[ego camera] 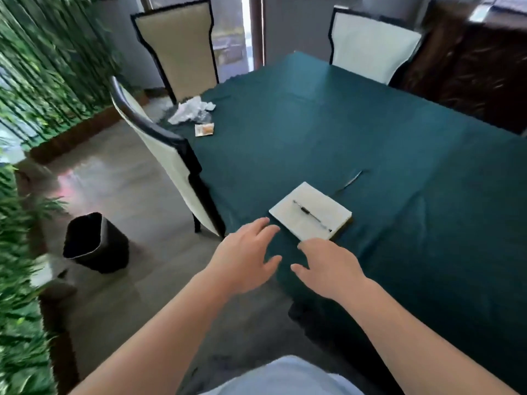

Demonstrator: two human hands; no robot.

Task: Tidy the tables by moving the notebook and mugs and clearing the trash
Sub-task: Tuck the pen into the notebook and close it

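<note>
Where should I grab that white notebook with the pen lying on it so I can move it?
Take the notebook by its near corner, coming from your side, where both open hands, left and right, hover. It lies flat by the table edge, so probably slide fingers under and thumb on top. Keep it level, since the loose pen could roll off.

Counter (pixel 370 132) centre and right side left open; near edge blocked by notebook (pixel 310 213) with pen (pixel 312 215), left edge by chair (pixel 159 155).
</note>
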